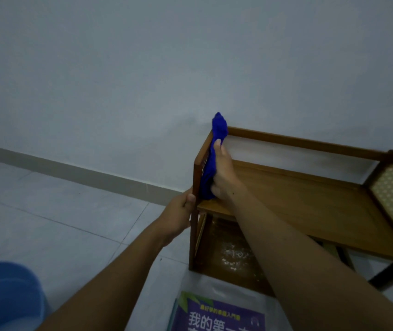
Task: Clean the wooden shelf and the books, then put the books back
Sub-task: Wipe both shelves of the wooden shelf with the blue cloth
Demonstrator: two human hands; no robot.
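Two hands at work: left hand [183,207] grips the wooden shelf [298,199] corner post at 3 o'clock; right hand [223,174] clutches a blue cloth [211,168] against its side panel. Lower tier looks dusty; book [219,317] lies at 6 o'clock, unshelved. Judged early.

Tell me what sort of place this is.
Probably a plain room in a home: a pale tiled floor meets a bare wall, a small wooden shelf by it has a blue cloth pressed to it, and a book and blue bucket sit on the floor.
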